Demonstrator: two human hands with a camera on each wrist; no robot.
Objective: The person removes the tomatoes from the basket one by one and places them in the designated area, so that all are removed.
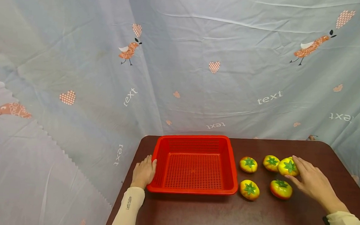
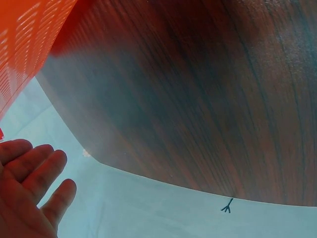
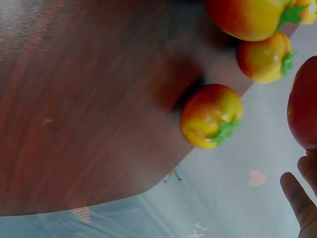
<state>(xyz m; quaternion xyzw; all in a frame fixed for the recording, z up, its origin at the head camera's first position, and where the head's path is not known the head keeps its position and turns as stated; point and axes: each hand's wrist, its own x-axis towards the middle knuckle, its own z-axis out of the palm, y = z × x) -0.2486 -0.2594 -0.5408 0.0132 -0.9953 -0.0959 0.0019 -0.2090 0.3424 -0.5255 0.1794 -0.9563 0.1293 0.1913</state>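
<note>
My right hand (image 1: 315, 182) holds a yellow-red tomato (image 1: 288, 166) with a green star-shaped leaf top, its fingers on the far side and thumb on the near side. In the right wrist view, that tomato (image 3: 303, 106) is cut off by the right edge, above the fingertips. Close by on the table lie several similar tomatoes, among them a near one (image 1: 281, 189) and one to the left (image 1: 271, 163). My left hand (image 1: 144, 171) rests at the left side of a red plastic basket (image 1: 191, 191), fingers extended along its rim.
Two more tomatoes, a far one (image 1: 248, 164) and a near one (image 1: 249, 190), sit just right of the basket. The dark brown wooden table (image 1: 202, 215) has rounded far corners. Behind it hangs a pale blue printed cloth (image 1: 194, 76), which also covers the left side.
</note>
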